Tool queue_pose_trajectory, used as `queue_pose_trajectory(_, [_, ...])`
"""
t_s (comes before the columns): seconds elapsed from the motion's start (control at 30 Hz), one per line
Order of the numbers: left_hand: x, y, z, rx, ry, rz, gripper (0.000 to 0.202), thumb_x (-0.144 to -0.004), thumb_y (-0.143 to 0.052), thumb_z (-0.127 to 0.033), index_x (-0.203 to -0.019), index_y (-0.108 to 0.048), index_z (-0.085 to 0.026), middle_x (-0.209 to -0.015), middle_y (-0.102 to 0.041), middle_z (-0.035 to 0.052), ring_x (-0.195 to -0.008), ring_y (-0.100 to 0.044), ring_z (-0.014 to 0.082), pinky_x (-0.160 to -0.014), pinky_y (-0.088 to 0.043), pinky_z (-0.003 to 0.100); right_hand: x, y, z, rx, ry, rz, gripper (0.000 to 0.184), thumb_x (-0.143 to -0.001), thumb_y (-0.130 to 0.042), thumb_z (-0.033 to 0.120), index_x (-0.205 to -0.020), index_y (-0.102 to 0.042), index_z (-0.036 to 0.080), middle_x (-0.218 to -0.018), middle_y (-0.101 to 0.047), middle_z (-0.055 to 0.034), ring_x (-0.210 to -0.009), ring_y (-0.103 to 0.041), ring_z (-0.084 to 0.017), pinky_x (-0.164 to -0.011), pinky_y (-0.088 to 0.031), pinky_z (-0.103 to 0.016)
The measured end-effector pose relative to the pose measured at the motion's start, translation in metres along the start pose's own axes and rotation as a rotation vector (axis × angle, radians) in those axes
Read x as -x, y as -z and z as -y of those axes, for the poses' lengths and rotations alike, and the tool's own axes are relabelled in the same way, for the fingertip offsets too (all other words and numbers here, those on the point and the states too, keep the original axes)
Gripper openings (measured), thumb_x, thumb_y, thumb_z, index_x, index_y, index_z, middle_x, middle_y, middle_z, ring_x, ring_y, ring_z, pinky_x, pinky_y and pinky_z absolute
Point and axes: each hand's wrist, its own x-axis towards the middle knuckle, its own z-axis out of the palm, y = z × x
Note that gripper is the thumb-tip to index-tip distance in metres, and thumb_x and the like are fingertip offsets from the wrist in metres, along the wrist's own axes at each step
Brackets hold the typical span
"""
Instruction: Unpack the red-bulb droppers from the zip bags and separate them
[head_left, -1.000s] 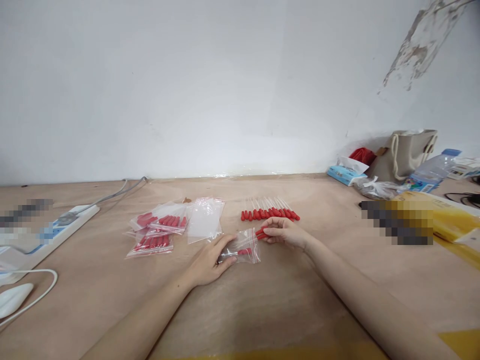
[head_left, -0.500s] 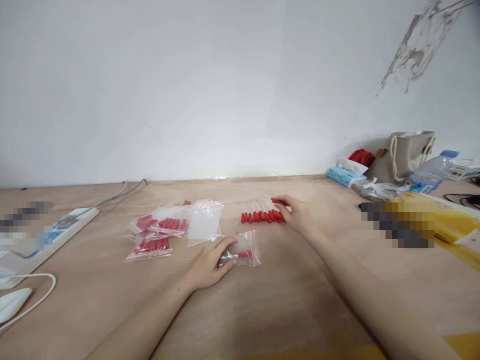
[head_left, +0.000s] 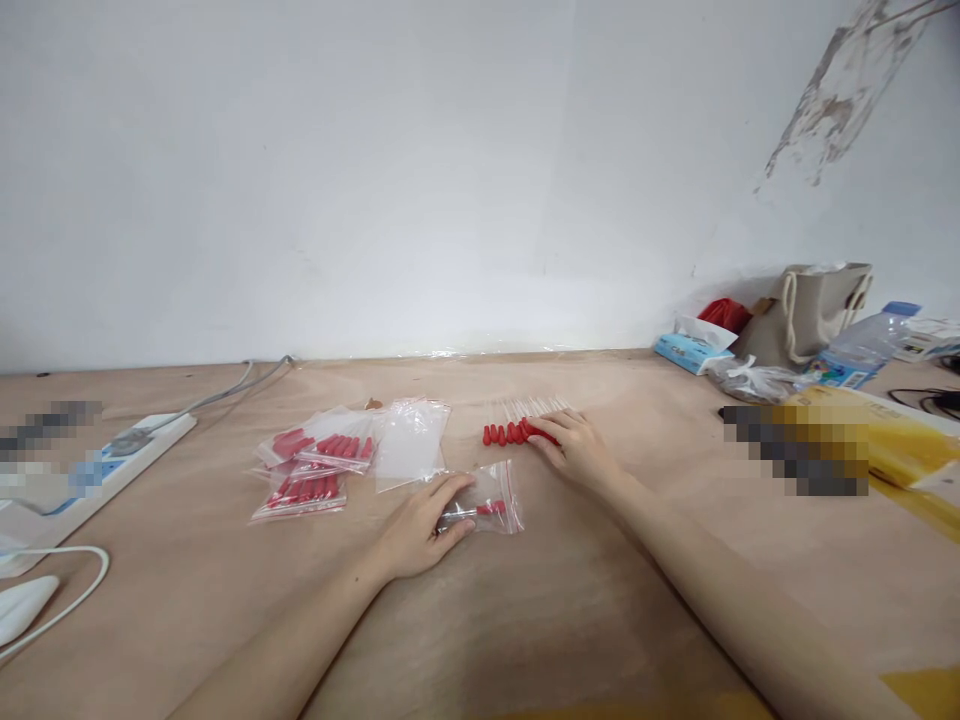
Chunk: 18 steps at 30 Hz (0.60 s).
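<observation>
My left hand (head_left: 424, 528) lies on the table with thumb and fingers curled round one end of a clear zip-lock bag (head_left: 511, 495). Inside the bag is a dropper with a red rubber bulb (head_left: 491, 508) and a clear tube. My right hand (head_left: 581, 447) reaches over the right end of a row of droppers (head_left: 501, 434), its fingers and thumb closed round red bulbs there. The clear tubes point toward the wall; the hand hides the bulbs at the right end. Left of the row lie empty zip-lock bags (head_left: 409, 440) and filled bags (head_left: 307, 490) with several red-bulbed droppers.
A white power strip (head_left: 161, 440) with a grey cable sits at the left, near a white device (head_left: 26, 608). At the right are a blue tissue pack (head_left: 691, 352), a canvas bag (head_left: 817, 310), a plastic bottle (head_left: 862, 345) and a yellow package (head_left: 870, 430).
My right hand has come down and slightly left, from a red bulb held above the row's right end onto the bulbs there. My left hand and its bag stay put.
</observation>
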Motion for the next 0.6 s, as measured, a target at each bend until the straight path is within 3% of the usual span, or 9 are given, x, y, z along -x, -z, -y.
queue_pose_trajectory(0.1, [0.000,0.000,-0.001,0.001,-0.003,-0.002,0.043,-0.085,-0.044,-0.037,-0.126,-0.038,-0.025,-0.125,-0.046,0.0065,-0.108,-0.048,0.0211,-0.089,-0.042,0.035,0.010,0.007,0.017,-0.117,-0.088,-0.056,0.020,-0.083,-0.047,0.030,-0.085,-0.064,0.020,-0.079,-0.062,-0.0065,-0.075,-0.054,-0.017,-0.070,-0.040,-0.030])
queue_pose_trajectory(0.23, [0.000,0.000,-0.001,-0.006,-0.006,-0.004,0.042,-0.085,-0.044,-0.036,-0.126,-0.037,-0.025,-0.125,-0.046,0.0060,-0.108,-0.048,0.0208,-0.090,-0.042,0.035,0.023,0.008,0.038,-0.278,-0.126,0.095,0.017,-0.075,-0.055,0.026,-0.061,-0.062,0.019,-0.057,-0.056,-0.0007,-0.057,-0.049,-0.012,-0.060,-0.038,-0.026])
queue_pose_trajectory(0.4, [0.000,-0.001,0.000,-0.016,-0.017,-0.014,0.043,-0.085,-0.045,-0.035,-0.126,-0.036,-0.024,-0.126,-0.046,0.0060,-0.111,-0.046,0.0209,-0.093,-0.040,0.036,0.026,0.000,0.054,-0.362,-0.036,0.313,0.014,-0.073,-0.061,0.032,-0.082,-0.069,0.025,-0.068,-0.060,-0.0002,-0.069,-0.051,-0.014,-0.070,-0.037,-0.028])
queue_pose_trajectory(0.6, [0.001,-0.001,0.001,-0.028,-0.035,-0.018,0.047,-0.084,-0.047,-0.035,-0.128,-0.036,-0.024,-0.128,-0.045,0.0064,-0.114,-0.045,0.0218,-0.095,-0.039,0.038,0.027,-0.011,0.060,-0.403,-0.021,0.305,0.009,-0.074,-0.060,0.025,-0.079,-0.067,0.024,-0.075,-0.058,-0.0013,-0.076,-0.050,-0.014,-0.072,-0.038,-0.027])
